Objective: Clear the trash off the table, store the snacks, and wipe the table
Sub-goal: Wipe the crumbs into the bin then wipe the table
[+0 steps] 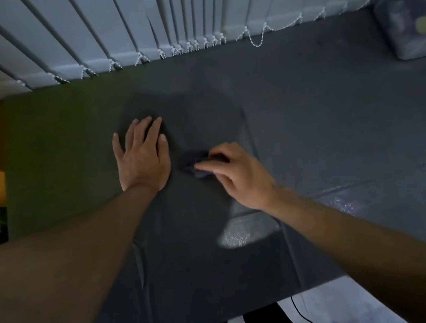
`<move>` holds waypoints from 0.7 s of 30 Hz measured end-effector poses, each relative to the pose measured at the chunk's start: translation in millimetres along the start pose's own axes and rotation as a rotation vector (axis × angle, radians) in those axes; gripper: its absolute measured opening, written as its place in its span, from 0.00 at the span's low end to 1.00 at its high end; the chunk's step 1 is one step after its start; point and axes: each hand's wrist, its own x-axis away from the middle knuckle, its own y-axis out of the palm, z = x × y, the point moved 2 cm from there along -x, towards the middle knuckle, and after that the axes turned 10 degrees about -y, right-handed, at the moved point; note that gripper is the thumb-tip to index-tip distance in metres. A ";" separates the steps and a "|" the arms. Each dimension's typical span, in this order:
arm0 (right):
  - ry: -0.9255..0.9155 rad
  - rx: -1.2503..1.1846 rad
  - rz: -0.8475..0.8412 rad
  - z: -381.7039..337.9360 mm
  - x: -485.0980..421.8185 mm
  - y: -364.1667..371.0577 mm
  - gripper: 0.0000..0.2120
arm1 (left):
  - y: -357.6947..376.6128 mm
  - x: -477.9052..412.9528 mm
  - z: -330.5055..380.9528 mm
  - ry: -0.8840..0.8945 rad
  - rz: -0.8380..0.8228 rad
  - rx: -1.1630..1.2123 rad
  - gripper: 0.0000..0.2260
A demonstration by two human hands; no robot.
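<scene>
Dark crumpled wad (194, 162), prob. a wiping cloth (can't tell for sure), is sitting mid-tabletop (319, 127), just beside the left hand (141, 156). That hand is lying flat w/ fingers straight, pressing down on the thin covering (189, 265) and holding nothing. The right hand (236, 174) is curling its fingers over the wad and pinching it against the surface.

Risks, as I'm judging them: the covering is looking loose and creased, so a hard wipe may be bunching or dragging it if the left hand is easing off. The wet patch (238, 237) near the front edge is glistening; a palm could be slipping there.

Containers: one translucent box (411, 43) is standing at the far right corner. It's showing blurry yellowish and purple shapes inside, poss. snacks; too blurred to tell.
</scene>
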 end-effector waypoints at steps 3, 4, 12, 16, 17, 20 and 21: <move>0.285 0.091 0.193 12.6 4.9 -5.6 0.16 | -3.3 5.9 -0.4 0.074 -0.026 -0.026 0.23; 0.346 0.098 0.235 10.4 6.4 -4.1 0.16 | -3.7 7.4 -1.3 0.097 -0.050 -0.055 0.25; 0.150 0.047 0.073 -51.7 56.1 8.9 0.17 | 1.0 17.1 2.6 0.193 -0.125 -0.271 0.27; 0.516 0.119 0.320 -34.2 65.7 -1.8 0.17 | -3.8 27.7 16.1 0.226 -0.064 -0.170 0.22; 0.535 0.115 0.333 -41.2 71.4 1.2 0.18 | -4.0 30.9 20.1 0.232 -0.070 -0.141 0.21; 0.356 0.044 0.219 -74.4 94.0 16.2 0.18 | -1.5 37.2 25.2 0.232 -0.146 -0.115 0.23; 0.304 0.049 0.158 -81.5 103.6 17.5 0.18 | 0.8 40.1 28.8 0.262 -0.175 -0.135 0.24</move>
